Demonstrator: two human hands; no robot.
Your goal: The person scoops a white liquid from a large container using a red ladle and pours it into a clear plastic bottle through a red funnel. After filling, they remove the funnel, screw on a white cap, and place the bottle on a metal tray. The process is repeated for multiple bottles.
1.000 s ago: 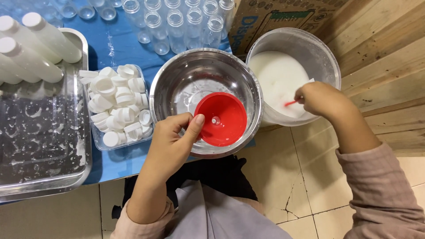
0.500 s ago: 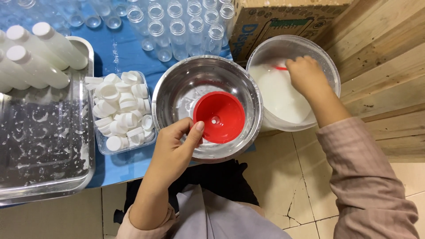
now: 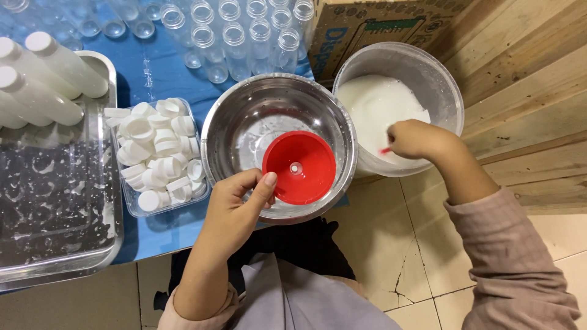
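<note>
My left hand [image 3: 235, 205] grips the near rim of a red funnel [image 3: 299, 166] that stands inside a shiny steel bowl [image 3: 226, 122]; what the funnel rests in is hidden beneath it. My right hand [image 3: 416, 139] is closed on a thin red handle [image 3: 385, 150] dipped into white liquid [image 3: 373, 104] in a clear round bucket [image 3: 440, 79] right of the bowl.
A clear tub of several white caps [image 3: 158, 156] lies left of the bowl on a blue cloth [image 3: 156, 73]. Empty clear bottles [image 3: 235, 33] stand behind. A metal tray [image 3: 55, 256] with filled white bottles [image 3: 43, 79] is at far left. Cardboard box [image 3: 361, 27] behind, wooden planks [image 3: 532, 91] right.
My right hand swept around inside the bucket, from its right side to the back and now to the near edge. My left hand stays on the funnel.
</note>
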